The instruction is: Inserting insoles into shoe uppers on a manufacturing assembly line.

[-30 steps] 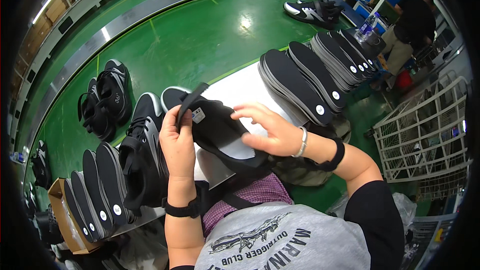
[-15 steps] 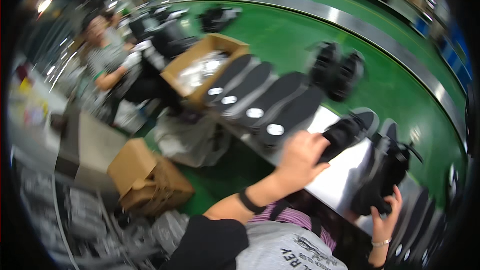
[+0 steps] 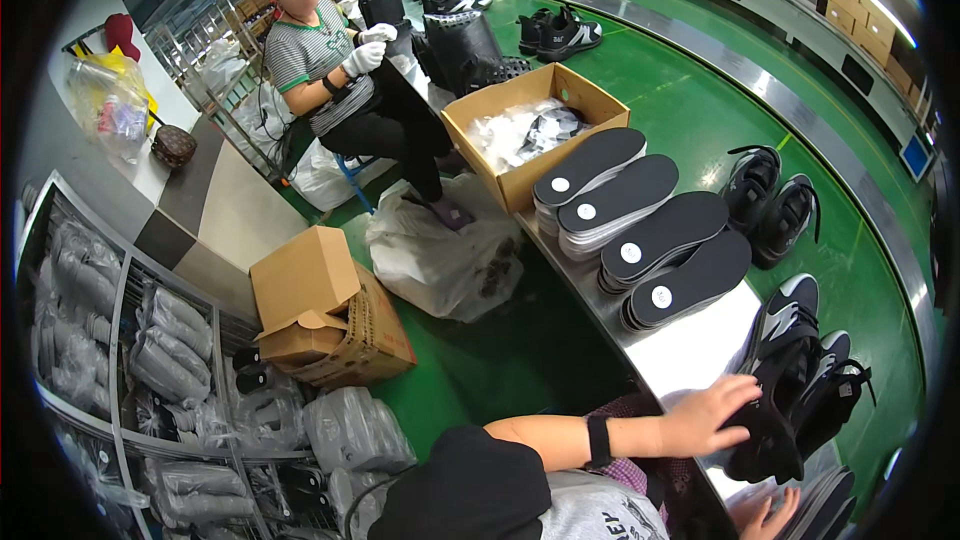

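My left hand (image 3: 712, 418), with a dark band on its wrist, has its fingers stretched out beside the heel end of a black sneaker (image 3: 768, 425); whether the fingertips touch it I cannot tell. A second black sneaker (image 3: 835, 402) with a grey-and-white sole lies close along its right side, on the metal table (image 3: 690, 360). Low in the picture, my right hand (image 3: 775, 520) is partly cut off, its fingers apart just below the sneaker's heel. Near it is a row of dark insoles (image 3: 825, 505). Stacks of black insoles (image 3: 690, 285) with round white stickers stand on my left.
Another pair of black sneakers (image 3: 785, 205) sits farther off. An open cardboard box (image 3: 505, 180) holds clear plastic-wrapped pieces. A seated person in white gloves (image 3: 360, 60) is at the far left. A torn carton (image 3: 330, 310) and racks of bagged items (image 3: 175, 340) stand to my left.
My left hand has let go of the sneaker, which now lies beside the other one. My right hand has moved down toward the lower edge. The view has shifted, so the scene sits differently.
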`<move>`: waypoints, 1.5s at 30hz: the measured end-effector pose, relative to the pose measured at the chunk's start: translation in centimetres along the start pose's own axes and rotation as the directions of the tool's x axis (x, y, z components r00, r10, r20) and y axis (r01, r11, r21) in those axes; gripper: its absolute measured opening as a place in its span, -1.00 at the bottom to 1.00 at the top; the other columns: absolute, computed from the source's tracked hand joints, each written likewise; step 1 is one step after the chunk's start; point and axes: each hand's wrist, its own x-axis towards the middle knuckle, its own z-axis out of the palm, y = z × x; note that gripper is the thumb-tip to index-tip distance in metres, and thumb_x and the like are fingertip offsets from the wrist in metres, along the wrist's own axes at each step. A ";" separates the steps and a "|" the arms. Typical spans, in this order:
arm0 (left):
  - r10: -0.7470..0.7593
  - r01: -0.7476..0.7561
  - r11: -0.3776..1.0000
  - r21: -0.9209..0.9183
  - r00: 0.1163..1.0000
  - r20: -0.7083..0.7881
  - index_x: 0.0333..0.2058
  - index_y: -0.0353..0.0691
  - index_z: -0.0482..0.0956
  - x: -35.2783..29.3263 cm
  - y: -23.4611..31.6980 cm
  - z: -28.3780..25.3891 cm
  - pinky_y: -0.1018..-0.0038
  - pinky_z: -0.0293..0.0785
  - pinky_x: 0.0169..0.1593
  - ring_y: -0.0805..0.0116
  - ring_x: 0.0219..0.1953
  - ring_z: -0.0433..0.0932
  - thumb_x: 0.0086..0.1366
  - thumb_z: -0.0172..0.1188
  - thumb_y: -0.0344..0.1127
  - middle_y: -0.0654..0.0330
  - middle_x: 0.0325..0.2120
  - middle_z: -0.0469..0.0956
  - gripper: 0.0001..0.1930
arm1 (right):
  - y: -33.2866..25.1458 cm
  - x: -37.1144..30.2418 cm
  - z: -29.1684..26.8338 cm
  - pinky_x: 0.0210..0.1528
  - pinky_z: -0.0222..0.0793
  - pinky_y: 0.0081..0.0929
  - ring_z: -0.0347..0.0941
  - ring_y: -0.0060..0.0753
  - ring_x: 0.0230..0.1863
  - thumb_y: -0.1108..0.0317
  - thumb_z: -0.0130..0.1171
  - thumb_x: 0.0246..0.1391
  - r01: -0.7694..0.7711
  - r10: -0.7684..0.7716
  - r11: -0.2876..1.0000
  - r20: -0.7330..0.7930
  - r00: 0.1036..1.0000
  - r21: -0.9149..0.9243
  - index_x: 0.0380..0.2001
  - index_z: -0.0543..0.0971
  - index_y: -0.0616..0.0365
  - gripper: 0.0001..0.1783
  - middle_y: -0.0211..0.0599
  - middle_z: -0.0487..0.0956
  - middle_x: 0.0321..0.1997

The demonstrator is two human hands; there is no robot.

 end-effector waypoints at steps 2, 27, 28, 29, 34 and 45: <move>-0.072 0.087 0.972 0.220 0.994 -0.078 -0.10 -0.28 0.29 -0.5 -1.9 -0.8 0.30 0.25 -0.01 0.03 -0.04 0.28 0.04 0.10 -0.19 -0.03 -0.07 0.27 -0.55 | 1.6 -1.0 0.6 0.04 0.14 -0.20 0.24 0.04 -0.01 0.18 -0.01 0.01 0.076 -0.069 0.977 0.040 0.997 -0.197 -0.18 0.39 0.35 -0.57 0.12 0.34 -0.06; -0.112 0.017 0.706 0.708 0.990 0.089 -0.17 -0.27 0.41 -0.3 -3.0 -0.5 0.24 0.06 0.00 0.20 0.04 0.20 0.11 0.00 -0.04 0.03 -0.08 0.31 -0.57 | 2.7 -3.6 3.9 0.04 0.13 -0.20 0.28 0.05 -0.05 0.48 -0.15 -0.15 0.047 -0.131 0.968 -0.338 0.932 -0.245 -0.33 0.43 0.34 -0.73 0.02 0.41 -0.12; -0.148 0.009 0.666 0.746 0.982 0.120 -0.18 -0.27 0.42 0.0 -2.9 -0.7 0.23 0.07 -0.02 0.21 0.03 0.21 0.10 0.00 -0.04 0.03 -0.09 0.32 -0.57 | 2.6 -3.2 3.7 0.02 0.14 -0.19 0.29 0.05 -0.05 0.49 -0.13 -0.18 0.076 -0.154 0.965 -0.310 0.938 -0.249 -0.35 0.43 0.32 -0.73 0.01 0.41 -0.12; -0.240 0.068 0.681 0.729 0.961 0.135 -0.19 -0.27 0.42 0.5 -2.3 -1.1 0.23 0.07 -0.04 0.21 0.02 0.21 0.06 0.04 -0.07 0.04 -0.10 0.32 -0.57 | 1.4 -2.6 3.2 0.01 0.15 -0.18 0.29 0.05 -0.07 0.49 -0.11 -0.21 0.064 -0.138 0.964 -0.278 0.950 -0.259 -0.35 0.44 0.30 -0.73 0.01 0.41 -0.13; -0.230 -0.048 0.563 0.825 0.950 0.213 -0.18 -0.27 0.34 1.3 -2.3 -0.9 0.19 0.04 -0.01 0.07 0.02 0.20 -0.13 0.15 -0.25 0.02 -0.06 0.27 -0.53 | 1.5 -2.2 3.1 0.05 0.08 -0.12 0.26 -0.07 -0.02 0.35 -0.06 -0.36 0.057 -0.101 0.975 -0.198 0.975 -0.217 -0.32 0.47 0.15 -0.62 -0.13 0.40 -0.09; -0.451 -0.093 0.445 0.891 0.836 0.313 0.08 -0.38 0.06 0.3 -3.7 -1.5 0.12 -0.16 0.13 -0.02 0.16 -0.05 -0.03 0.02 -0.15 -0.14 0.09 0.01 -0.30 | 1.6 -2.0 -0.2 0.10 0.01 -0.24 0.23 -0.26 0.04 0.36 0.04 -0.22 -0.077 0.080 0.989 -0.023 0.997 0.128 -0.28 0.45 0.09 -0.69 -0.26 0.37 -0.04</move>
